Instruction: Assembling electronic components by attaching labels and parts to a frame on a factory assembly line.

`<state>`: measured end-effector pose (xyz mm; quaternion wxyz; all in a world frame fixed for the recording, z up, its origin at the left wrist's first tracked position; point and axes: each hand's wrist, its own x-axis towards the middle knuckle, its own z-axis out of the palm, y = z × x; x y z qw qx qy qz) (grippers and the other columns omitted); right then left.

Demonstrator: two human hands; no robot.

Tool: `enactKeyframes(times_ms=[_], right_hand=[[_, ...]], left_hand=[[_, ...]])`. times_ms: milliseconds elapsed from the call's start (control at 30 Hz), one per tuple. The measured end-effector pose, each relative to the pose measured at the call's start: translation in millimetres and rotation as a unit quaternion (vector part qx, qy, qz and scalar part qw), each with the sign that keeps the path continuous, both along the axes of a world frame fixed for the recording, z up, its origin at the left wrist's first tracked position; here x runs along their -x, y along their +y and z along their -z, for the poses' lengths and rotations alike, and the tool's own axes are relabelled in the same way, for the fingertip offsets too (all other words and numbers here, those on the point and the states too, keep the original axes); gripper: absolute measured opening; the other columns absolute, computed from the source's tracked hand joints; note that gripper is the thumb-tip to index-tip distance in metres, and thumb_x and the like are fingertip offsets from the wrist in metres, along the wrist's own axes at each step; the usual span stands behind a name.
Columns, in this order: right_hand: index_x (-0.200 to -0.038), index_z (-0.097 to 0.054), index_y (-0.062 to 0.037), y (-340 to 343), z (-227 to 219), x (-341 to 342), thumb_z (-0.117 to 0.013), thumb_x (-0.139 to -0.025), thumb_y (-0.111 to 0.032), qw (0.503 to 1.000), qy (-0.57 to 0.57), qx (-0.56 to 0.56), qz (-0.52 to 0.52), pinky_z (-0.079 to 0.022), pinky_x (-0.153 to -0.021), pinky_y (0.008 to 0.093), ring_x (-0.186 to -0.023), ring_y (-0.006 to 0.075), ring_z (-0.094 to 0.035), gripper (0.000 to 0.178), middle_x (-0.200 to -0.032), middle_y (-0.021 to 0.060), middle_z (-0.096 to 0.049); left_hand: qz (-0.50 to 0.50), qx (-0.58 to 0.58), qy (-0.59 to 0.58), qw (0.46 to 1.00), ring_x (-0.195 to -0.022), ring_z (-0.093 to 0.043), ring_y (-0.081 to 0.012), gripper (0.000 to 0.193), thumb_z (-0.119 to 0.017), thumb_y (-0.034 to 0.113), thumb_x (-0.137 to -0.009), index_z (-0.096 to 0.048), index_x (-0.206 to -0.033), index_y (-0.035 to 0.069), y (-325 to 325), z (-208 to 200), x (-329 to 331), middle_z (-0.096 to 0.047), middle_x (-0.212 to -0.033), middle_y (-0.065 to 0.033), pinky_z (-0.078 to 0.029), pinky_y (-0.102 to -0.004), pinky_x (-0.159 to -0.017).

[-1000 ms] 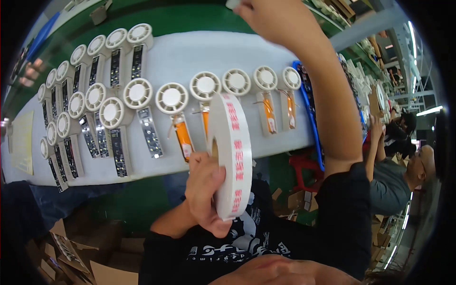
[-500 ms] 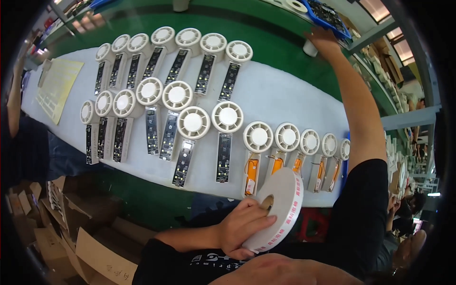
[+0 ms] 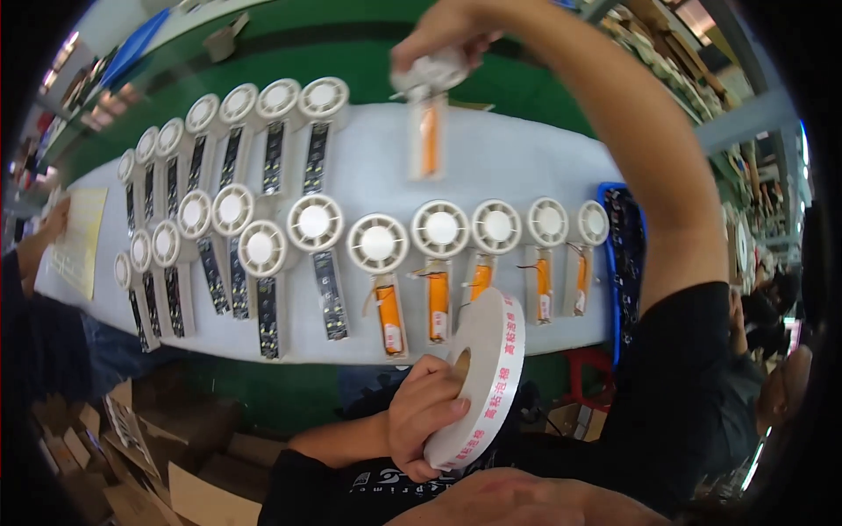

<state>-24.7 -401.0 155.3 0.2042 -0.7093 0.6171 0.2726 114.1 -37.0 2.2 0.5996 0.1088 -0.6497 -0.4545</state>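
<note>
My left hand [image 3: 425, 416] is wrapped round a big roll of white tape [image 3: 491, 386] with red print on its edge, held upright near my chest. High over the far side of the table, my right hand [image 3: 447, 31] grips the round head of a white handheld fan [image 3: 428, 131]. That fan's handle hangs down toward me and is blurred, with an orange battery visible in it. Below it stand more fans with orange batteries in their handles, such as this fan [image 3: 380, 254]. To the left, fans with black circuit boards [image 3: 321, 162] are lined up in two rows.
A blue tray [image 3: 603, 197] with dark parts is at the table's right end. Another person's hand [image 3: 57, 219] rests by a yellow sheet [image 3: 83, 245] at the left. Cardboard boxes [image 3: 206, 495] are at lower left, a red stool [image 3: 589, 373] beyond the right table edge.
My right hand has come from the far right, by a blue tray, leftward over the table and now holds a fan. The view has turned. My left hand still holds the tape roll.
</note>
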Motion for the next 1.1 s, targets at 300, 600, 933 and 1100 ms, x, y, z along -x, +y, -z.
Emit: enactKeyframes(times_ms=[300,600,933,1100], right_hand=[[-0.107,-0.071,-0.0066,-57,79,70,-0.043,-0.096,-0.062,0.978,-0.067,0.178,-0.083,-0.056,-0.071,0.0401,-0.074,0.026,-0.069,0.063,-0.089,0.0136,-0.072],[-0.127,-0.069,-0.0108,-74,111,364,-0.051,-0.089,-0.072,0.871,0.169,0.38,0.26,-0.048,-0.1,0.045,-0.115,0.0335,-0.065,0.074,-0.134,0.0156,-0.065],[-0.109,-0.072,-0.0035,-67,44,281,-0.067,-0.081,-0.062,0.932,0.026,0.314,0.178,-0.054,-0.087,0.0435,-0.087,0.0324,-0.072,0.065,-0.111,0.0184,-0.072],[-0.123,-0.065,-0.0035,-12,8,202,-0.078,-0.078,-0.035,0.93,-0.137,0.313,-0.137,-0.052,-0.091,0.037,-0.101,0.0277,-0.067,0.056,-0.112,0.0153,-0.07]], left_hand=[[0.035,-0.002,-0.055,0.998,-0.077,-0.062,-0.0353,0.065,-0.045,0.05,-0.099,-0.052,-0.131,-0.006,-8,1,-4,-0.063,-0.099,-0.0245,-0.041,-0.0485,-0.074],[0.096,-0.101,0.044,0.989,-0.087,-0.063,-0.0333,0.078,-0.049,0.057,-0.095,-0.047,-0.139,-0.006,-24,-2,-4,-0.064,-0.101,-0.0241,-0.043,-0.0484,-0.079],[0.069,-0.363,0.123,0.921,-0.092,-0.058,-0.0205,0.096,-0.057,0.06,-0.083,-0.032,-0.144,-0.01,-15,-30,3,-0.059,-0.114,-0.0243,-0.048,-0.0338,-0.085],[0.012,-0.371,0.138,0.918,-0.091,-0.056,-0.0181,0.088,-0.051,0.054,-0.089,-0.03,-0.148,-0.009,-9,-35,12,-0.058,-0.113,-0.0205,-0.046,-0.0321,-0.084]])
